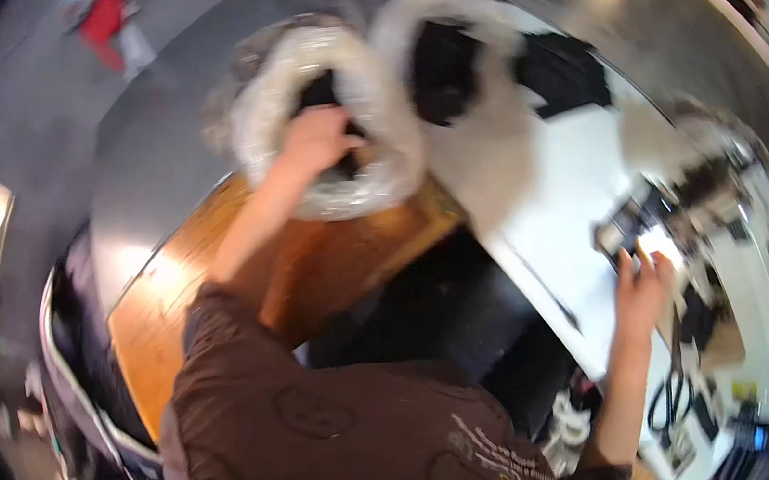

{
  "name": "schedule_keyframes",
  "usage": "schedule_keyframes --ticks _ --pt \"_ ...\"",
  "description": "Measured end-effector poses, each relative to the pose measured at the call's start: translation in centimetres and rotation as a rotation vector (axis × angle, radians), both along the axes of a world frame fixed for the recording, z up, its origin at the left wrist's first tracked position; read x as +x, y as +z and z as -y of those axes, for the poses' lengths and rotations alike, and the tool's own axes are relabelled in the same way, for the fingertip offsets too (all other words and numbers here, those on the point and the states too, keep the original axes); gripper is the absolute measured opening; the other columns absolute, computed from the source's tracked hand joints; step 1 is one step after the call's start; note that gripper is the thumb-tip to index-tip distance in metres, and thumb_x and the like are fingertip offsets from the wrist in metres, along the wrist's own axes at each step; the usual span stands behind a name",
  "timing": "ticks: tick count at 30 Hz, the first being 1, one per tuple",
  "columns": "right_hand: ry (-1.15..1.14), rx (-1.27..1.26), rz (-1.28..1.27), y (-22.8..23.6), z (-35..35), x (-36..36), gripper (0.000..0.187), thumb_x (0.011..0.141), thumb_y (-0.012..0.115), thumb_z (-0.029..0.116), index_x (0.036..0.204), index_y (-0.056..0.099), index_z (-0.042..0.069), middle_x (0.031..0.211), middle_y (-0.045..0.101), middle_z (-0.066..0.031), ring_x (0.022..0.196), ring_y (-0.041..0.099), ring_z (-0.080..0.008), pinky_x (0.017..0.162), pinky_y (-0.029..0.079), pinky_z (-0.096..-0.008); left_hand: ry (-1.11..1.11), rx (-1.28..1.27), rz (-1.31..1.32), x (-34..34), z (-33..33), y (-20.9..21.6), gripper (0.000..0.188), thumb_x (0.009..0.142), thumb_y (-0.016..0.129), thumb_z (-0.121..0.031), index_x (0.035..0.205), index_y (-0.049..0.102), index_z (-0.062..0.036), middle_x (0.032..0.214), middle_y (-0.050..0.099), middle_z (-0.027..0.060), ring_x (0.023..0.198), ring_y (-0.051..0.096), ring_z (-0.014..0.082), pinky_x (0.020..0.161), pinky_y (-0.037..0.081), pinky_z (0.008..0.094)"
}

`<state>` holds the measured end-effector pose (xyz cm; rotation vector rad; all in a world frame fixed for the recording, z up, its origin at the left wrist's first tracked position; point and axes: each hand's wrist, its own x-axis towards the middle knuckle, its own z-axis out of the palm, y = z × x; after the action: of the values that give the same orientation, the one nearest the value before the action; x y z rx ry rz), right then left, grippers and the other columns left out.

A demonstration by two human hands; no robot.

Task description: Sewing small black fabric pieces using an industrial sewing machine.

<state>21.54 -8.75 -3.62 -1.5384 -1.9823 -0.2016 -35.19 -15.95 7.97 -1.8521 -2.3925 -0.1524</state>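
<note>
My left hand reaches into the mouth of a clear plastic bag with black pieces inside. Its thumb and fingers look apart, though blur smears the tips and no held piece can be made out. Over on the right, my right hand is at the needle end of a white sewing machine, beside a bright light. Its fingers are spread, and whether they touch the machine cannot be told.
Right of the first bag stands a second plastic bag of black fabric, with black cloth next to it. Dark-handled scissors lie near the machine on the white tabletop. A brown wooden board is at the left.
</note>
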Motion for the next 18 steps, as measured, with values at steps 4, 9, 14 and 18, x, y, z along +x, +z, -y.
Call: schedule_keyframes --ticks 4,9,14,18 --pt "0.088 0.044 -0.034 1.2 -0.5 -2.2 0.029 0.097 0.078 0.022 0.119 0.082 0.004 0.118 0.068 -0.0225 0.111 0.064 -0.0413 0.098 0.052 -0.0507 -0.163 -0.067 -0.070 -1.9 2.0 -0.4 0.034 0.090 0.080 -0.030 0.118 0.075 -0.0106 0.107 0.076 0.0196 0.106 0.071 0.0425 0.090 0.057 0.0551" --pt "0.135 0.044 -0.158 3.2 0.7 -2.0 0.025 0.091 0.081 0.010 0.116 0.082 0.004 0.107 0.065 -0.0128 0.098 0.064 -0.0340 0.085 0.053 -0.0450 -0.417 0.036 -0.182 -2.8 1.5 -0.2 0.031 0.086 0.080 -0.013 0.116 0.075 -0.0099 0.111 0.075 0.0161 0.106 0.071 0.0401 0.093 0.058 0.0505" --pt "0.117 0.053 -0.183 3.3 1.0 -1.7 0.027 0.090 0.083 0.011 0.116 0.082 0.003 0.105 0.064 -0.0111 0.095 0.063 -0.0313 0.082 0.053 -0.0436 -0.343 0.201 -0.115 0.6 3.3 5.2 0.019 0.092 0.075 -0.009 0.110 0.080 -0.0076 0.106 0.076 0.0165 0.103 0.071 0.0399 0.094 0.057 0.0473" --pt "0.106 0.045 -0.154 3.5 1.0 -1.9 0.028 0.090 0.084 0.013 0.116 0.082 0.004 0.103 0.064 -0.0106 0.094 0.062 -0.0308 0.083 0.052 -0.0439 -0.227 0.376 -0.059 6.7 5.1 12.7 0.018 0.101 0.070 -0.006 0.117 0.078 -0.0039 0.107 0.077 0.0164 0.098 0.075 0.0400 0.089 0.059 0.0406"
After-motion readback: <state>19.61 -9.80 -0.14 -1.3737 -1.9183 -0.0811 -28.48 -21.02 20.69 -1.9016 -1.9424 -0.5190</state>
